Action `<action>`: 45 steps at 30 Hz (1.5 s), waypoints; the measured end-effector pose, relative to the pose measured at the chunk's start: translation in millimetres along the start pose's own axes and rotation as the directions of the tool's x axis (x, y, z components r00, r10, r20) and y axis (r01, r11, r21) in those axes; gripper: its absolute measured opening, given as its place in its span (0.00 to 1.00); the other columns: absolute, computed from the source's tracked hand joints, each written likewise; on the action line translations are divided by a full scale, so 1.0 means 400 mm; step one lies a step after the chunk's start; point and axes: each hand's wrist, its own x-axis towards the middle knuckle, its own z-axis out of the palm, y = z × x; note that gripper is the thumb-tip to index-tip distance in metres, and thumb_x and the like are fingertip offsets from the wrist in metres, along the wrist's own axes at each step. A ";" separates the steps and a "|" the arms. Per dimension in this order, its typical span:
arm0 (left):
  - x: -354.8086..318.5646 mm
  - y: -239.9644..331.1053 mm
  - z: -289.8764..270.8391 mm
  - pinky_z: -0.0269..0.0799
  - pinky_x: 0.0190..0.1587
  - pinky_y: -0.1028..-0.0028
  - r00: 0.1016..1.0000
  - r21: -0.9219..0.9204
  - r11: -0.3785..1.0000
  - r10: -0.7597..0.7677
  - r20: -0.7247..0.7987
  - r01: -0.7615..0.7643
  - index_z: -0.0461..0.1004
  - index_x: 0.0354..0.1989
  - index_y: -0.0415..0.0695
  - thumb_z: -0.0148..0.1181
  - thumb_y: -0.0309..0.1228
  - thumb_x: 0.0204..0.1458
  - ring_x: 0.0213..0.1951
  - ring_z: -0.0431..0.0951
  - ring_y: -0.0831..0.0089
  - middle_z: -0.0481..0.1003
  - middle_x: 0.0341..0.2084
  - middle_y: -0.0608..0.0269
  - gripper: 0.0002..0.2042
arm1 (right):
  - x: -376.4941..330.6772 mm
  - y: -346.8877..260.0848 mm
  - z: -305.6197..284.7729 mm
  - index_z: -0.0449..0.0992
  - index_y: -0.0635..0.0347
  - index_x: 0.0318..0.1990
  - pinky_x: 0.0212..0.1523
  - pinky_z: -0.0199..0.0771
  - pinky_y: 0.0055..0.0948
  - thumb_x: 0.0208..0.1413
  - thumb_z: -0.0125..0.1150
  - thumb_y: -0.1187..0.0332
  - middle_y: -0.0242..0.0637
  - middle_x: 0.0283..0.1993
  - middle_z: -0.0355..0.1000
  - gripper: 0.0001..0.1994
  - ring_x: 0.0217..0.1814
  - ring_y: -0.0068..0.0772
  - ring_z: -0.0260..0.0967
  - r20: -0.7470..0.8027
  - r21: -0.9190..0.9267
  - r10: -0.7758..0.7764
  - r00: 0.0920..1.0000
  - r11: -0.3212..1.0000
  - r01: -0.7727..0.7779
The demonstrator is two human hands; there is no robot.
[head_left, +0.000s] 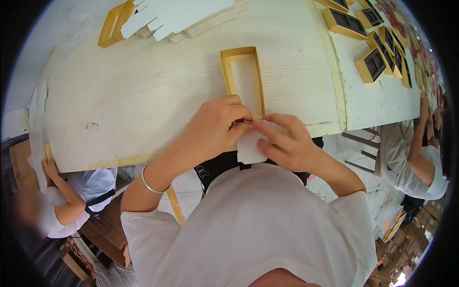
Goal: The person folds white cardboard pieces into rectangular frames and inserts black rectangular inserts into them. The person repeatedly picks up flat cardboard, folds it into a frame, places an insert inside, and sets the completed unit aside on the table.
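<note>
Head view: hands [248, 129] pinch smooth white card [249, 148].

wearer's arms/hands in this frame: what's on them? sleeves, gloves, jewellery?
Both hands bare, no gloves. Left hand: thin silver bangle on the wrist, forearm uncovered. Right hand: no ring, watch or band visible, forearm uncovered. Short white T-shirt sleeves end near the elbows on both arms. No markings or tattoos that I can make out.
</note>
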 end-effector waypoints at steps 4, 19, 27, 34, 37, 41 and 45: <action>0.002 0.007 -0.013 0.67 0.29 0.74 0.993 -0.344 0.932 -0.116 0.024 0.117 0.73 0.39 0.35 0.60 0.36 0.55 0.23 0.68 0.72 0.72 0.26 0.58 0.14 | 0.053 0.038 -0.018 0.73 0.60 0.33 0.31 0.67 0.31 0.43 0.64 0.75 0.34 0.39 0.72 0.08 0.38 0.38 0.68 -0.043 0.288 0.279 0.959 0.923 -0.255; -0.030 0.008 0.056 0.71 0.33 0.70 0.958 0.005 1.000 0.026 -0.287 -0.026 0.65 0.47 0.40 0.55 0.21 0.53 0.33 0.73 0.65 0.66 0.46 0.53 0.13 | 0.067 0.025 0.007 0.74 0.65 0.43 0.31 0.69 0.29 0.46 0.60 0.80 0.41 0.46 0.66 0.14 0.30 0.33 0.65 -0.038 0.204 0.328 0.944 0.927 -0.314; -0.022 0.014 0.058 0.70 0.28 0.69 0.972 0.441 0.897 0.135 -0.191 -0.038 0.72 0.29 0.37 0.59 0.19 0.45 0.30 0.73 0.63 0.70 0.29 0.61 0.04 | 0.130 0.037 -0.042 0.71 0.63 0.34 0.31 0.66 0.38 0.42 0.58 0.79 0.39 0.34 0.66 0.09 0.34 0.40 0.67 0.441 0.064 0.343 0.829 0.910 -0.410; -0.012 0.035 0.011 0.68 0.37 0.63 0.987 0.442 0.895 0.120 -0.105 -0.062 0.71 0.26 0.41 0.63 0.27 0.42 0.39 0.71 0.59 0.68 0.31 0.60 0.06 | 0.127 0.037 -0.064 0.72 0.64 0.41 0.32 0.69 0.36 0.50 0.57 0.77 0.44 0.36 0.68 0.09 0.34 0.47 0.69 0.489 0.498 0.263 0.832 0.699 -0.514; -0.036 -0.008 0.004 0.67 0.43 0.61 0.975 0.473 0.874 0.188 -0.117 -0.112 0.71 0.25 0.42 0.66 0.31 0.40 0.44 0.70 0.57 0.68 0.37 0.58 0.10 | 0.167 0.084 -0.155 0.74 0.60 0.46 0.32 0.69 0.27 0.54 0.57 0.74 0.40 0.39 0.71 0.12 0.27 0.30 0.66 0.406 0.600 0.472 0.782 0.509 -0.618; -0.016 -0.006 -0.022 0.68 0.46 0.62 0.934 0.498 0.836 0.334 -0.129 -0.230 0.72 0.40 0.45 0.70 0.34 0.38 0.49 0.69 0.56 0.70 0.45 0.56 0.19 | 0.200 0.496 -0.157 0.72 0.59 0.53 0.48 0.71 0.31 0.55 0.60 0.66 0.40 0.55 0.68 0.17 0.47 0.39 0.70 -0.237 -0.127 0.405 0.883 0.888 -0.441; 0.003 0.028 -0.046 0.67 0.50 0.61 0.929 0.627 0.774 0.291 -0.230 -0.088 0.65 0.56 0.47 0.72 0.34 0.37 0.49 0.70 0.57 0.70 0.49 0.56 0.34 | 0.287 0.752 -0.101 0.72 0.62 0.49 0.54 0.67 0.40 0.55 0.57 0.68 0.43 0.58 0.65 0.14 0.57 0.46 0.64 -0.194 -0.515 0.296 0.935 0.780 -0.354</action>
